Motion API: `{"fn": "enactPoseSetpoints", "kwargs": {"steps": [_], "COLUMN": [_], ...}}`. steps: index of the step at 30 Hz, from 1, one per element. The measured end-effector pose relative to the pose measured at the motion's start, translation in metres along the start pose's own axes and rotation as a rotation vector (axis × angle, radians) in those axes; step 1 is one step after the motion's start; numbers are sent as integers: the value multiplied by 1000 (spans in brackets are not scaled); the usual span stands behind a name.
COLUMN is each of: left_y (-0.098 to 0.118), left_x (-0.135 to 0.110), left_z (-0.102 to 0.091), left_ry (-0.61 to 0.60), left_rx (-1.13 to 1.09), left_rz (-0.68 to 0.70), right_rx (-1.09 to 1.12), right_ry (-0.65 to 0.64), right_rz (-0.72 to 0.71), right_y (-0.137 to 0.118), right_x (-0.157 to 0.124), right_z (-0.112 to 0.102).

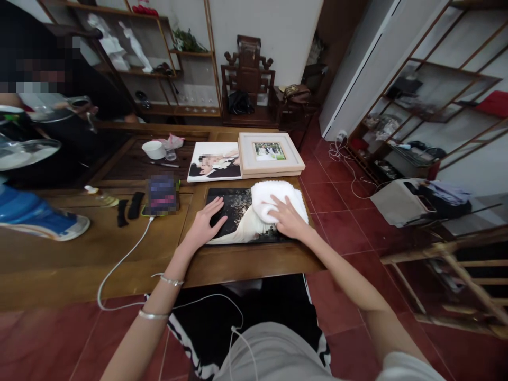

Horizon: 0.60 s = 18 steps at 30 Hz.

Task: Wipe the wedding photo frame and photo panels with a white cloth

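A dark photo panel (226, 211) with a pale gown printed on it lies flat near the table's front edge. My left hand (206, 219) rests palm down on its left part, fingers spread. Over the panel's right part is a folded white towel (273, 193), which hides that area and reaches past the panel's right end. My right hand (289, 216) grips the towel from above, its fingers pressed into the cloth and its thumb at the lower edge. Behind the panel are a white photo block (216, 166) and a pale wooden picture frame (248, 166).
Left on the wooden table (159, 270) lie a phone (162, 196) with a white cable (125, 254), two black strips (129, 209), a small bottle (101, 197) and a white cup (154, 150). A blue-and-white packet (39, 217) is nearer. Another person (91, 90) is at the far left.
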State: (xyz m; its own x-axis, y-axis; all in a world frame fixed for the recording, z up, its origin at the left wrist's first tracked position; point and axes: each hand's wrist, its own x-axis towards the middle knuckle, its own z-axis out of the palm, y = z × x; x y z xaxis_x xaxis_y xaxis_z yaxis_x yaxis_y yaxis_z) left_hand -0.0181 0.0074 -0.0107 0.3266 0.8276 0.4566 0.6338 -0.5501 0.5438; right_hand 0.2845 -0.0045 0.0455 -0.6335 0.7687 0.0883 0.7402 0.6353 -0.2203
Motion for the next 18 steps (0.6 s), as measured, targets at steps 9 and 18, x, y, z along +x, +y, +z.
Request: {"fn": "enactPoseSetpoints", "kwargs": {"steps": [9,18], "left_y": [1,1], "left_x": [0,0], "left_z": [0,0], "left_ry": [2,6], "left_rx": [-21,-2], "left_rz": [-24,-6], "right_rx": [2,86], "right_ry": [-4,-103], "right_rz": [51,-72], "right_y": [0,-75], "right_x": [11,-83], "right_z": [-3,6]}}
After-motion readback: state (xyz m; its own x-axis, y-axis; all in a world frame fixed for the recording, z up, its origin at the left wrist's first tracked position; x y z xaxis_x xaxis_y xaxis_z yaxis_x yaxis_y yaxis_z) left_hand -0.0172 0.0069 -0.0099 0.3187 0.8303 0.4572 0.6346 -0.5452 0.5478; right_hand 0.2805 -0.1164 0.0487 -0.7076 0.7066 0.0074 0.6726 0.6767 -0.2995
